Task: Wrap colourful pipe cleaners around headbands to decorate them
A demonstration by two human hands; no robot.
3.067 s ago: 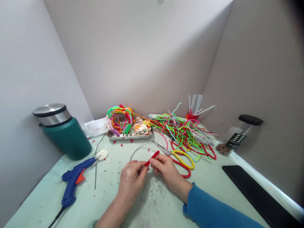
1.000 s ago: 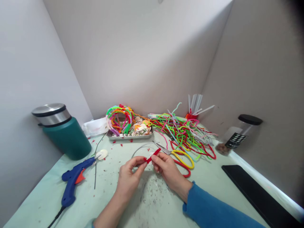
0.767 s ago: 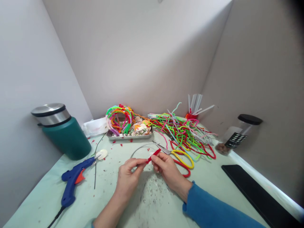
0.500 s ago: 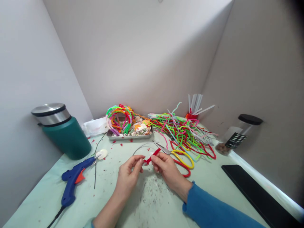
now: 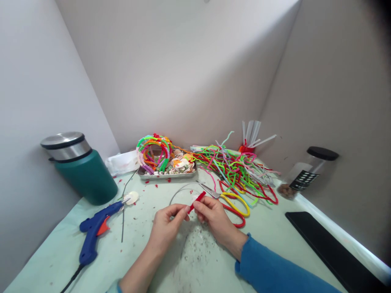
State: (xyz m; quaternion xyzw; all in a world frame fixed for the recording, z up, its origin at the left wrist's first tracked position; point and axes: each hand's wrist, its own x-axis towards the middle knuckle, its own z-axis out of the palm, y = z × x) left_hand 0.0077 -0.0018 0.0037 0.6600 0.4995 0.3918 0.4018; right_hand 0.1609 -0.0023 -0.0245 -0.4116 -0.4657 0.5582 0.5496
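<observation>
A short, fuzzy red pipe cleaner (image 5: pixel 200 198) slants between my two hands, low over the middle of the table. My left hand (image 5: pixel 169 221) pinches its lower left end between thumb and fingertips. Thumb and forefinger of my right hand (image 5: pixel 214 213) close on it farther up, and its tip pokes out above them. A thin grey curved wire (image 5: pixel 180 190) arcs from behind the left fingers toward the back; whether a hand holds it is hidden. Scissors (image 5: pixel 233 201) with red and yellow handles lie right behind my right hand.
At left are a blue glue gun (image 5: pixel 99 228), a pale round disc (image 5: pixel 132 198) at its nozzle and a green flask (image 5: pixel 85 175). Behind stand a metal tray (image 5: pixel 168 176) with pipe-cleaner rings and a pipe-cleaner heap (image 5: pixel 232 167). A jar (image 5: pixel 301 177) and black slab (image 5: pixel 326 248) sit right.
My left fingertips have shifted slightly right and closer to the right hand. Less of the red pipe cleaner shows between the hands, and it stands a little steeper.
</observation>
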